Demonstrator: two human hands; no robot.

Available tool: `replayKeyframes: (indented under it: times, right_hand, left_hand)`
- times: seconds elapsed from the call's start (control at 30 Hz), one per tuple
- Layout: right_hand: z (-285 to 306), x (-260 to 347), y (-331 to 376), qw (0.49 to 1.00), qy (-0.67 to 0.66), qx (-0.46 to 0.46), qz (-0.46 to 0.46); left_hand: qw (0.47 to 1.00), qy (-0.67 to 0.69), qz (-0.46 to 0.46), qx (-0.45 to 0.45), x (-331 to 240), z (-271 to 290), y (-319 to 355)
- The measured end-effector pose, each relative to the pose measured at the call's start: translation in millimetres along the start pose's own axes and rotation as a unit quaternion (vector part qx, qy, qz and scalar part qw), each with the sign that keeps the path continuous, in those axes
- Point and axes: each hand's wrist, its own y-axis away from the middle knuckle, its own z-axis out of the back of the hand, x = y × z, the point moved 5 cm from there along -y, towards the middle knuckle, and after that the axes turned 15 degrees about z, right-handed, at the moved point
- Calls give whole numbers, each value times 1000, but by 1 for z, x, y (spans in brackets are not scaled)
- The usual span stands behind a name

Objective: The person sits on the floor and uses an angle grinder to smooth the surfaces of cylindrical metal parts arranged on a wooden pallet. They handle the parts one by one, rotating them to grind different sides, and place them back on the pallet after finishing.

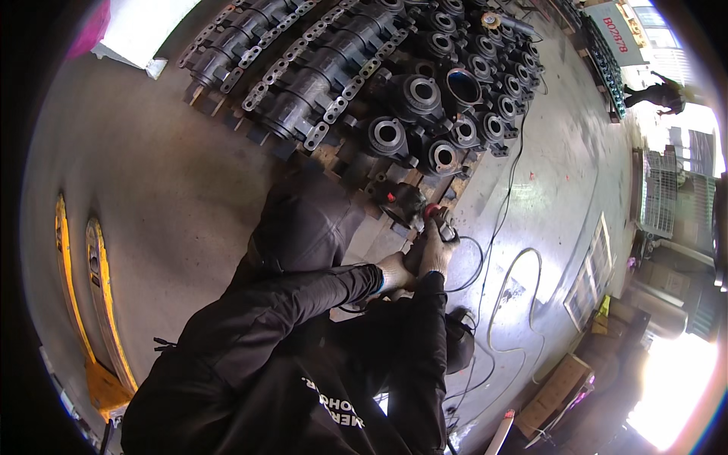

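Note:
Both my hands wear pale knit work gloves and grip a dark corded power tool [415,253] that looks like an angle grinder. My left hand [395,273] is closed around its rear part. Further forward, my right hand [438,252] wraps the body near the metal head, where a red round part [431,211] shows. The tool's front is right by a dark metal casting [403,202] with a red mark, at the near edge of a wooden pallet [334,161]. Whether the tool touches the casting, I cannot tell. Gloves hide most of the tool's body.
Several ring-shaped black castings [422,92] crowd the pallet beyond, beside long black castings [311,76]. A black cable [506,199] and a pale hose [497,311] run over the floor at right. Yellow pallet-jack forks [106,296] lie left. Another person [661,94] is far right.

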Motion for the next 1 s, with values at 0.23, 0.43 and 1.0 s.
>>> replayKeyframes:
  times: [0.23, 0.43, 1.0]
  right_hand:
    - [-3, 11, -5, 999, 31, -19, 3]
    - [-8, 0, -11, 989, 122, 25, 81]
    - [-7, 10, -5, 970, 206, 13, 126]
  left_hand:
    - [999, 35, -12, -6, -3, 6, -5]
    - [993, 94, -67, -27, 9, 2, 2]
    - [973, 207, -70, 72, 16, -20, -10]
